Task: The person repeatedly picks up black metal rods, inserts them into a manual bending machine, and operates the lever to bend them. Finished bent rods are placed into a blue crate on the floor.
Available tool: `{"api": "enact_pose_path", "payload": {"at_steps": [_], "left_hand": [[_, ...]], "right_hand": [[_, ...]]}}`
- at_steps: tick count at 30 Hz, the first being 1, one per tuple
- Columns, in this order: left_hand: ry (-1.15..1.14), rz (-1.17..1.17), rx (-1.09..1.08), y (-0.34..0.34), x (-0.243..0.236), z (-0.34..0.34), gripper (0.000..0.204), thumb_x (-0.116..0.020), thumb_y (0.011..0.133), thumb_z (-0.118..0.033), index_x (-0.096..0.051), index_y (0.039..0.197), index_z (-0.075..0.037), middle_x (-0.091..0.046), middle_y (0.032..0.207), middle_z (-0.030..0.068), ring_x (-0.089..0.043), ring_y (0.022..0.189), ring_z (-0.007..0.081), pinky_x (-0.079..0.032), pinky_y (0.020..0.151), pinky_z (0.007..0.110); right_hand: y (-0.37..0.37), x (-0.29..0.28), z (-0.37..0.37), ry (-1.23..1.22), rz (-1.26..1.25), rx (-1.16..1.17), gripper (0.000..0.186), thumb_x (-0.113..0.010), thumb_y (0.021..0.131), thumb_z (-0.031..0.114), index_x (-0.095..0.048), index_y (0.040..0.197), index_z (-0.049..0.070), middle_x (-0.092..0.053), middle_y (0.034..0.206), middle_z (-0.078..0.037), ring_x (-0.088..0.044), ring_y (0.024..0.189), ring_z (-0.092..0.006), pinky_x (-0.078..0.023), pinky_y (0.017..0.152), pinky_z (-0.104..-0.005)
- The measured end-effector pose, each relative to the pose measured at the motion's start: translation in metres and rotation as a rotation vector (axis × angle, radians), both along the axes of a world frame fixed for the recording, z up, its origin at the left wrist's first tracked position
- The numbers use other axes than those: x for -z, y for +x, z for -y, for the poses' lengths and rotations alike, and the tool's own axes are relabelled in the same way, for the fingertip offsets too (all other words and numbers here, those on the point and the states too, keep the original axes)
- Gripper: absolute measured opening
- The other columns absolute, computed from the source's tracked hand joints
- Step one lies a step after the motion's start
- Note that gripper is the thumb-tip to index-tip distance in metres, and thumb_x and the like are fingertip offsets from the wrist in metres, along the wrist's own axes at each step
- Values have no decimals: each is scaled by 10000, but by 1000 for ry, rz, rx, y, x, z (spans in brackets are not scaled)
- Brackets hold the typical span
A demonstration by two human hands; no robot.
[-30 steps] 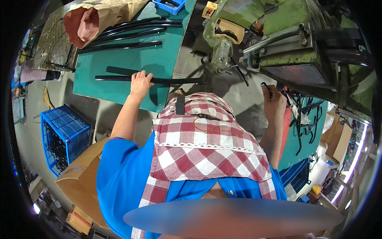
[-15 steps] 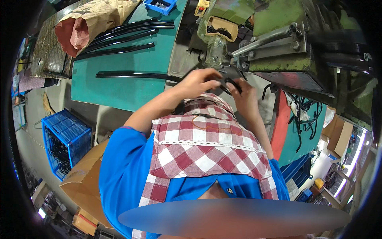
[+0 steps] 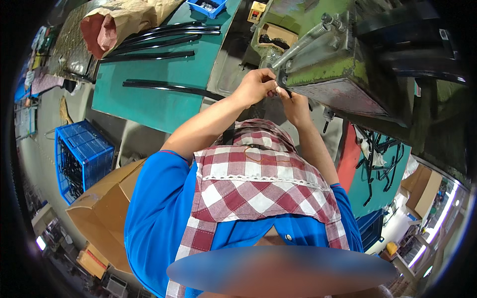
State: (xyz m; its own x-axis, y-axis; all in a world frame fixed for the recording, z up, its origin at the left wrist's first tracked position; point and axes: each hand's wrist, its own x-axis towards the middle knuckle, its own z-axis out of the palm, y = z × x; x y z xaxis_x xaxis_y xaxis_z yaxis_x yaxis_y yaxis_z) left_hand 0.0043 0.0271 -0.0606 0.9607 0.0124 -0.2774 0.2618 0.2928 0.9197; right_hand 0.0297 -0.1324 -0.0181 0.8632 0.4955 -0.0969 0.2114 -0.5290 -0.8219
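My left hand [image 3: 257, 88] and my right hand [image 3: 295, 107] meet in front of the green machine [image 3: 343, 79], fingertips almost touching. Left fingers are pinched together; what they hold, if anything, is hidden. A slim black part [image 3: 284, 91] shows at the right thumb and fingers, which are closed on it; most of it is covered. One long glossy black tube [image 3: 164, 87] lies on the green tabletop [image 3: 144, 110] and runs to my left forearm, where its end disappears.
Several black tubes [image 3: 174, 41] lie beside a paper sack [image 3: 129, 22]. Above my hands are a box of small black pieces [image 3: 276, 36] and a metal rod [image 3: 303, 47]. Bent black parts [image 3: 380, 154] rest at the right; a blue crate [image 3: 87, 154] and a cardboard box [image 3: 107, 208] stand left.
My hands have drawn closer together and slightly up, with the left fingers now pinched. The dark piece between them shows less. The machine appears shifted left in view.
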Motion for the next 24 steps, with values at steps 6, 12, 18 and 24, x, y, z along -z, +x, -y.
{"api": "enact_pose_path", "payload": {"at_steps": [6, 12, 18, 24], "left_hand": [[-16, -42, -9, -4, 10, 1, 154, -645, 881, -115, -603, 952, 15, -600, 730, 44, -581, 622, 107, -464, 545, 229], [726, 22, 76, -24, 58, -49, 402, -691, 849, -240, -555, 1151, -11, -679, 911, 144, -655, 806, 241, -516, 695, 343], [1883, -111, -62, -23, 100, -184, 254, -544, 828, -108, -585, 1078, -126, -557, 1086, 71, -550, 1022, 251, -461, 822, 417], [2002, -104, -33, -31, 118, -255, 184, -476, 884, -159, -609, 1012, -147, -588, 1026, 23, -518, 1075, 238, -357, 981, 469]], "right_hand": [[19, 112, 36, 66, -65, -12, 240, -593, 943, 219, -650, 849, 6, -475, 645, 58, -366, 572, -48, -299, 507, -225], [20, 120, 29, 70, -556, 214, 196, -563, 961, 181, -545, 803, 66, -397, 627, 76, -332, 540, -31, -268, 493, -209], [17, 106, 52, -75, -395, 236, 267, -585, 932, 293, -569, 828, 47, -492, 647, -3, -418, 568, -96, -334, 524, -254], [10, 103, 90, -200, 92, 95, 259, -618, 907, 281, -613, 1139, 168, -656, 857, -114, -605, 761, -262, -470, 677, -322]]}}
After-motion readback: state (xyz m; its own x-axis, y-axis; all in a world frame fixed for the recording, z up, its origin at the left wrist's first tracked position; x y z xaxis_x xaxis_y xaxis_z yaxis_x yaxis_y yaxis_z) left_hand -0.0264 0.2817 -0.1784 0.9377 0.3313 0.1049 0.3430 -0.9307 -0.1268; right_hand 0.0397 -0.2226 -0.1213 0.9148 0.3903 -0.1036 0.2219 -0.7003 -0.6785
